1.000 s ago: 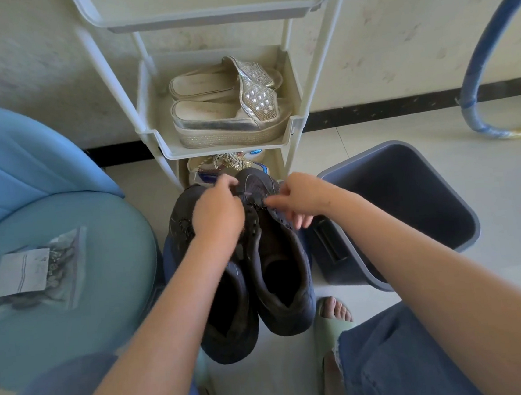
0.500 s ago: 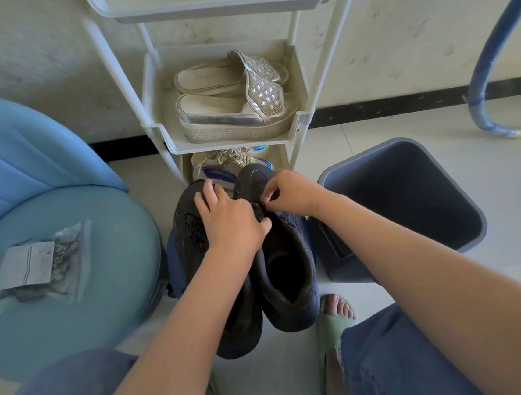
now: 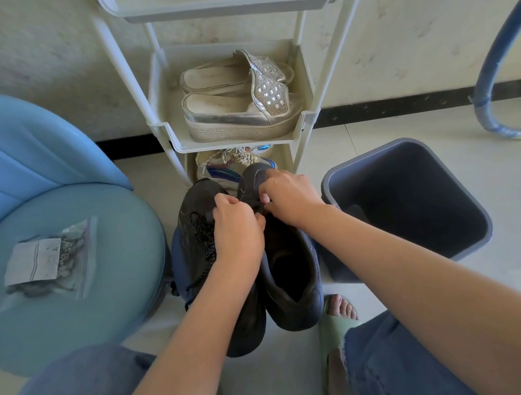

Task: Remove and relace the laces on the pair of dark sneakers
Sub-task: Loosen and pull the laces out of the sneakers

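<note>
Two dark sneakers stand side by side on the floor, toes toward the rack. The left sneaker (image 3: 197,232) still carries its black speckled lace (image 3: 200,235). The right sneaker (image 3: 290,267) gapes wide at its mouth. My left hand (image 3: 238,231) and my right hand (image 3: 287,196) meet over the right sneaker's front eyelets. Their fingers are curled and pinch at the dark lace there. The lace itself is mostly hidden under my fingers.
A cream shoe rack (image 3: 306,123) with silver platform sandals (image 3: 238,110) stands just beyond the sneakers. A grey bin (image 3: 462,197) lies tipped at the right. At the left, a blue chair (image 3: 69,279) holds a zip bag (image 3: 49,265). My sandalled foot (image 3: 338,320) is beside the right sneaker.
My left hand has slid back from the toes to the right sneaker's eyelets. My right hand has moved in closer, so both now meet over the lacing.
</note>
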